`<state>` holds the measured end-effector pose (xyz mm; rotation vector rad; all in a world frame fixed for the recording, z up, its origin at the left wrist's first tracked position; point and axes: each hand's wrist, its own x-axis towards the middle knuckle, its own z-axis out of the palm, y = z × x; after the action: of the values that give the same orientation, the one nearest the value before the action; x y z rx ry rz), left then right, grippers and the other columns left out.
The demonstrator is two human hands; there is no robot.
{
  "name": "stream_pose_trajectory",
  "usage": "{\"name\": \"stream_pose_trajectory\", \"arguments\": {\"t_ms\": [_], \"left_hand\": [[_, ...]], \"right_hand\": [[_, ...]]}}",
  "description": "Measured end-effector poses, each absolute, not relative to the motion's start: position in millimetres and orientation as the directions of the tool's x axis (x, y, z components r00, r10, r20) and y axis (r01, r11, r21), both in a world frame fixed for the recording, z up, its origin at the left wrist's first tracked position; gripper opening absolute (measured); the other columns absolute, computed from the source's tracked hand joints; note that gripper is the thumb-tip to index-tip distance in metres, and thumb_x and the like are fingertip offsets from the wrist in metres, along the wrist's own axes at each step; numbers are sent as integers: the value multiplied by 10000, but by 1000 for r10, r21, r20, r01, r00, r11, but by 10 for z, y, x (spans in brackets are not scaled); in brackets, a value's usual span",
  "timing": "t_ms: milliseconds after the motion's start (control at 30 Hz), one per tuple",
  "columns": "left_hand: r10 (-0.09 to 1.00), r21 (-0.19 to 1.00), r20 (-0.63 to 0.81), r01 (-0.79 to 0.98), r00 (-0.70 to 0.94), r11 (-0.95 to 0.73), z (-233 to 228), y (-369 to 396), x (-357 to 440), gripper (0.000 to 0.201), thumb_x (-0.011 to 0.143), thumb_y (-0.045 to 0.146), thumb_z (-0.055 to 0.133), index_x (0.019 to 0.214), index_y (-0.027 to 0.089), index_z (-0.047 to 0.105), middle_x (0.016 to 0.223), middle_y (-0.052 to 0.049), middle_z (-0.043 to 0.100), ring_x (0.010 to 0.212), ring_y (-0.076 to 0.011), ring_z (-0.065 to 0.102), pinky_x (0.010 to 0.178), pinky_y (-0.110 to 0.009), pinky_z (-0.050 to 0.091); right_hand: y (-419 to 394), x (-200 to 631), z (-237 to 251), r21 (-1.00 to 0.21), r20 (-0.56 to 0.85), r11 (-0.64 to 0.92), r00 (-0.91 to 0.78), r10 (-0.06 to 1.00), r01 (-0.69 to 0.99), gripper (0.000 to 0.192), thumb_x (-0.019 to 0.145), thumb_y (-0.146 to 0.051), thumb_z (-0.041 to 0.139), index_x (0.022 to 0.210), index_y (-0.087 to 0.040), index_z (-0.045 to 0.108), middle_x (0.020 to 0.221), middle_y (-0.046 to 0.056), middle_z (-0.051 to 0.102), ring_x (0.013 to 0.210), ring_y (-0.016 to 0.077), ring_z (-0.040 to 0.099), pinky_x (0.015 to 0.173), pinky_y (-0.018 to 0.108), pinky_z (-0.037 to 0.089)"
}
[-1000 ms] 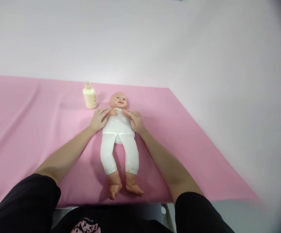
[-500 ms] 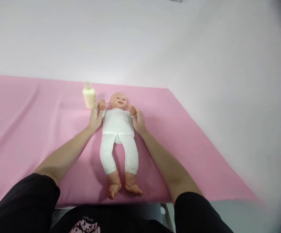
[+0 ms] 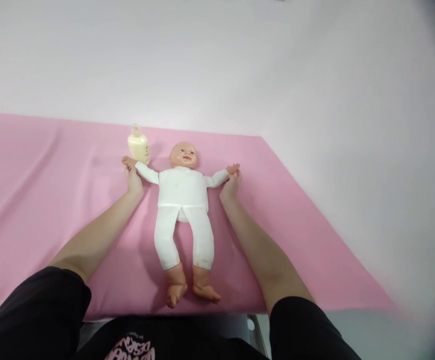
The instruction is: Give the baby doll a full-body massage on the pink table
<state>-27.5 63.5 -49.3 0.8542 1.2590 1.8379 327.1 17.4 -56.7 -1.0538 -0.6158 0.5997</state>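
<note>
- The life-size baby doll of smooth, tan plastic in a white cloth top and trousers (image 3: pixel 183 189) lies on its back on the table covered in pink cloth (image 3: pixel 296 250), its bare feet (image 3: pixel 175 291) toward you and its arms spread wide.
- Your left hand (image 3: pixel 133 181) has its fingers curled at the doll's wrist on your left; your right hand (image 3: pixel 231 185) grips the opposite wrist likewise. How tightly you squeeze, you cannot tell from here, as the doll's arms partly hide your fingers.
- The pale-yellow, translucent bottle with a narrow neck (image 3: pixel 138 146) stands upright just beyond your left hand.
- Judging by its look, the doll is fairly light, with stiff limbs that swing at the shoulders.
- Its glossy skin may be slippery, so the cloth-covered forearms (image 3: pixel 147 173) likely give you surer purchase, while the torso suits both palms for lifting.
</note>
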Motion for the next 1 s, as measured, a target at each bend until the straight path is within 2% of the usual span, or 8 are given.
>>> {"name": "stream_pose_trajectory", "arguments": {"t_ms": [133, 233, 300, 467, 567, 633, 833, 1000], "left_hand": [[872, 953, 167, -153, -461, -263, -449, 571, -254, 416, 1091, 375, 384, 1471, 206, 383, 1465, -141, 572, 1365, -239, 589, 1169, -463, 494], [863, 919, 356, -32, -359, -393, -362, 440, -209, 533, 1073, 468, 434, 1558, 281, 317, 1612, -134, 447, 1468, -231, 499, 1235, -455, 419], [831, 871, 487, 76, -269, -486, -299, 334, -166, 599, 1053, 545, 460, 1580, 297, 319, 1649, -123, 407, 1525, -238, 427, 1274, -449, 357], [773, 719, 626, 307, 103, -623, -227, 170, -59, 676, 1043, 631, 401, 1570, 208, 408, 1601, -172, 471, 1505, -296, 441, 1278, -491, 321], [718, 583, 586, 421, 375, -695, -234, 164, -15, 634, 1059, 596, 356, 1519, 184, 502, 1470, -180, 594, 1375, -307, 547, 1220, -525, 380], [698, 510, 551, 477, 457, -715, -239, 173, 3, 587, 1073, 536, 340, 1505, 186, 529, 1410, -170, 631, 1303, -303, 577, 1181, -530, 410], [692, 489, 574, 494, 438, -718, -233, 158, 11, 547, 1075, 502, 356, 1496, 195, 520, 1388, -164, 632, 1281, -298, 572, 1159, -516, 420], [718, 616, 661, 390, 216, -684, -248, 141, -14, 642, 1039, 653, 370, 1445, 166, 476, 1398, -206, 584, 1331, -313, 554, 1177, -518, 415]], "right_hand": [[117, 3216, -531, -891, 384, 451, 602, 700, 45, 566, 950, -333, 438, 1504, -252, 354, 1568, 129, 482, 1443, 240, 523, 1190, 543, 475], [40, 3129, -450, -773, 627, 582, 440, 642, 253, 556, 999, -383, 408, 1533, -254, 317, 1602, 139, 442, 1481, 233, 487, 1213, 550, 441], [-25, 3052, -391, -703, 711, 648, 336, 618, 293, 540, 1013, -406, 426, 1525, -254, 346, 1617, 134, 436, 1491, 228, 476, 1241, 533, 407], [-179, 2891, -308, -638, 738, 662, 67, 672, 393, 451, 1040, -426, 443, 1451, -253, 513, 1478, 119, 613, 1375, 243, 582, 1196, 500, 449], [-224, 2850, -277, -536, 737, 698, -142, 661, 475, 385, 1051, -347, 399, 1355, -283, 626, 1368, 76, 702, 1290, 242, 634, 1160, 502, 462], [-232, 2841, -255, -476, 738, 724, -221, 638, 499, 402, 1048, -300, 373, 1343, -282, 646, 1372, 68, 705, 1297, 243, 631, 1153, 507, 458], [-222, 2847, -258, -465, 737, 712, -216, 641, 526, 414, 1047, -318, 370, 1367, -286, 631, 1374, 73, 700, 1298, 256, 626, 1145, 524, 461], [-214, 2860, -321, -610, 727, 653, -12, 686, 449, 436, 1053, -401, 408, 1447, -264, 533, 1431, 113, 641, 1349, 254, 589, 1189, 513, 448]]}}
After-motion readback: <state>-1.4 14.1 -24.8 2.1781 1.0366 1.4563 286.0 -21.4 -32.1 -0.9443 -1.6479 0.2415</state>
